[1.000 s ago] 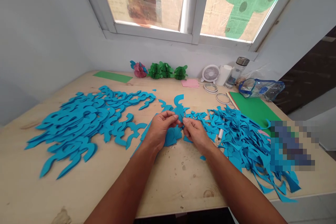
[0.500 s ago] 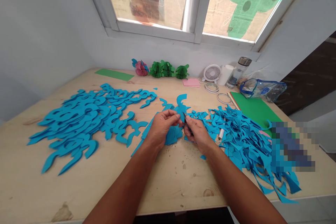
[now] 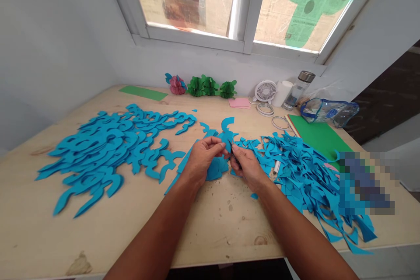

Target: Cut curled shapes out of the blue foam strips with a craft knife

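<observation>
In front of me, my left hand (image 3: 204, 157) pinches a piece of blue paper (image 3: 226, 133) that is partly cut, with a curved arm sticking up from it. My right hand (image 3: 247, 164) is closed round dark scissors (image 3: 233, 153), whose blades meet the paper's right edge; the handles are mostly hidden in the fingers. Beneath the hands lie more blue paper sheets (image 3: 216, 169). A large heap of curved blue cutouts (image 3: 108, 144) spreads to the left. Right of my right hand is a pile of blue paper scraps (image 3: 302, 166).
A white marker-like stick (image 3: 276, 168) lies among the scraps. Along the back stand green paper ornaments (image 3: 203, 86), a small white fan (image 3: 265, 92), a glass bottle (image 3: 298, 90) and a clear pouch (image 3: 330, 113). Tape rings (image 3: 280, 122) and green paper (image 3: 318, 135) lie at right.
Both hands stay nearly in place, still holding the paper and the scissors. The scissors shift only slightly against the paper; the piles look the same.
</observation>
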